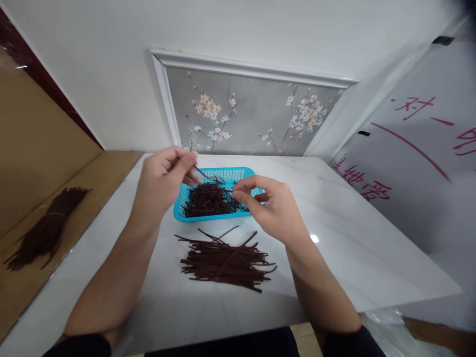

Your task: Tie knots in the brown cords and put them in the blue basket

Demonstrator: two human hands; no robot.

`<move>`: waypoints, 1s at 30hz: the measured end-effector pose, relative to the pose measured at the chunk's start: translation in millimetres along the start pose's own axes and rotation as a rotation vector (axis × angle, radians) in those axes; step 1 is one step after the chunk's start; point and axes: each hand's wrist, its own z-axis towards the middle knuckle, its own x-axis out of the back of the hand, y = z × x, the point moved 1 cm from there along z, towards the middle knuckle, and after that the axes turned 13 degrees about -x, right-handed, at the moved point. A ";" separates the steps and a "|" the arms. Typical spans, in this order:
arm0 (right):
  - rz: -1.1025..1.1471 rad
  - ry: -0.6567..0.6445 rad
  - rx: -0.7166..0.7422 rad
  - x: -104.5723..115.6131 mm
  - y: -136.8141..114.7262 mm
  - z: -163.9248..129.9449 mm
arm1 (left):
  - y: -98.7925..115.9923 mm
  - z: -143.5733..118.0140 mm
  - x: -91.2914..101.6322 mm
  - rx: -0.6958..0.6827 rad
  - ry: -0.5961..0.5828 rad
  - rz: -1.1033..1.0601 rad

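While the left hand [163, 176] pinches one dark strip [203, 173] above the blue basket [186, 210], right hand [269, 206] fingers close on another over the tangle. Looks maybe halfway: a straightened pile [225, 262] lies on the desk [334, 238], plenty left in the basket.

Dark strips [210, 198] heaped in tray [223, 174]

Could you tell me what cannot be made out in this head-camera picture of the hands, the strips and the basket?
- Head view: the left hand and right hand cover parts of the blue basket, hiding some strips in the basket.
- Head view: the single strip at the left fingertips is too thin to show whether the right hand holds its other end.
- Head view: the red writing on the right is cut off and unreadable.
- Head view: the bundle lies at the distorted left margin, detail lost.
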 end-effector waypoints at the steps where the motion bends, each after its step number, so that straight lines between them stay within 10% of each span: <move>1: -0.003 0.016 -0.009 3.8 1.4 0.7 | -1.3 3.4 5.5 -0.034 0.111 -0.009; 4: -0.021 0.063 -0.029 15.4 5.4 3.1 | -2.8 10.6 17.0 -0.050 0.215 -0.022; 12: -0.035 0.026 -0.040 19.3 6.4 5.7 | 5.4 -0.6 0.5 -0.262 -0.030 0.153; 20: 0.043 0.019 -0.060 23.6 4.0 3.8 | 24.6 -15.7 -7.8 -0.120 -0.750 0.352; 30: 0.285 -0.172 -0.093 25.8 7.3 5.7 | 3.9 -15.3 -19.4 -0.278 -0.541 0.244</move>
